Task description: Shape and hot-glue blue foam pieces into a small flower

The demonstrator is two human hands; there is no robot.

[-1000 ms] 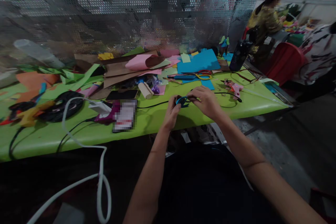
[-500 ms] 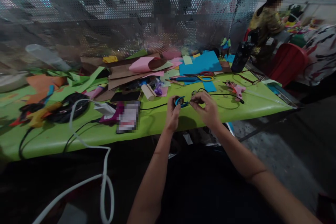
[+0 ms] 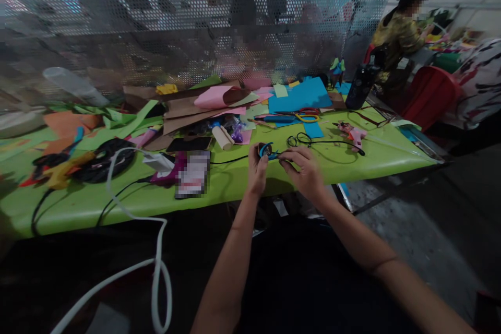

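Note:
My left hand (image 3: 257,169) is closed around a small dark craft piece with curved blue strips (image 3: 266,151), held just above the front part of the green table. Its details are too small and dark to make out. To its right, my right hand (image 3: 303,167) is closed, thumb and fingers pinched at the blue-stripped piece's right end. Whatever lies between those fingertips is hidden. Beyond the right hand, a looped black cord (image 3: 305,140) runs over the table to a pink glue gun (image 3: 352,134).
Scissors with yellow handles (image 3: 307,115) and blue paper (image 3: 299,95) lie behind my hands. A phone (image 3: 192,175), a purple power strip (image 3: 166,173) and a yellow glue gun (image 3: 68,169) are on the left. A dark bottle (image 3: 360,83) stands back right; a person (image 3: 403,31) sits beyond.
My right hand has shifted slightly left and down, uncovering the looped black cord behind it. The left hand keeps its hold on the blue-stripped piece.

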